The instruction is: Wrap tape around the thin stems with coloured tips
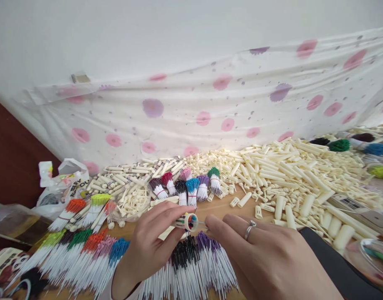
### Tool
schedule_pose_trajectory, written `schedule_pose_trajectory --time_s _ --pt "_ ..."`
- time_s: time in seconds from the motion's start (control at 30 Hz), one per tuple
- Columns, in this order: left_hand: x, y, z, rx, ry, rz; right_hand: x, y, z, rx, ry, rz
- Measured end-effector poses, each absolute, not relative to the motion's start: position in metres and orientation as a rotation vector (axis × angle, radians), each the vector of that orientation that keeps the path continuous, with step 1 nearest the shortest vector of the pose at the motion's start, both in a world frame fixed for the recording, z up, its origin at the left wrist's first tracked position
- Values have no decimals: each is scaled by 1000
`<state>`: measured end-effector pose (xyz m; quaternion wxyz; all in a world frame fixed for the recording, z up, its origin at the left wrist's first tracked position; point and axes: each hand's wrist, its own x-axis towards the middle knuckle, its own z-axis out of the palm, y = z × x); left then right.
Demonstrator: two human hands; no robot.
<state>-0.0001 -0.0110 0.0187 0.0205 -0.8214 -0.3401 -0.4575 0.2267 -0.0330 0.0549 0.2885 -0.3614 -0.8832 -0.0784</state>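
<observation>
Left hand (150, 246) clenched around a cream pen barrel (185, 221), thumb on top, open end turned toward the camera with several coloured refill tips showing inside. Right hand (266, 254), ring on one finger, pinched at the fingertips on what looks like a thin refill (202, 223) right at the barrel's mouth, though too fine to make out clearly. Barrel held just above the wooden surface (222, 208), near the front centre, over a fan of loose white refills (191, 266) with black and purple ends. To the left, more fanned refills (85, 254) tipped green, orange, pink and blue. Just beyond the hands, small banded bundles of refills (187, 189) standing in a row, tips dark red, red, black, blue, purple, pink and green. Behind and to the right, a wide heap of cream plastic barrels and caps (291, 166) spread across the surface up to a flowered sheet (210, 108) hung along the wall. At far left, a crumpled plastic bag (64, 177). At far right, further coloured bundles (354, 143) near the edge of view.
</observation>
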Motion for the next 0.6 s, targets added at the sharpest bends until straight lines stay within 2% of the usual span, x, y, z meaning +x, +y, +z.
schedule_pose_trajectory --time_s 0.6 --pt "0 -10 20 -2601 -1039 -1421 229 -35 52 -1019 -2368 -133"
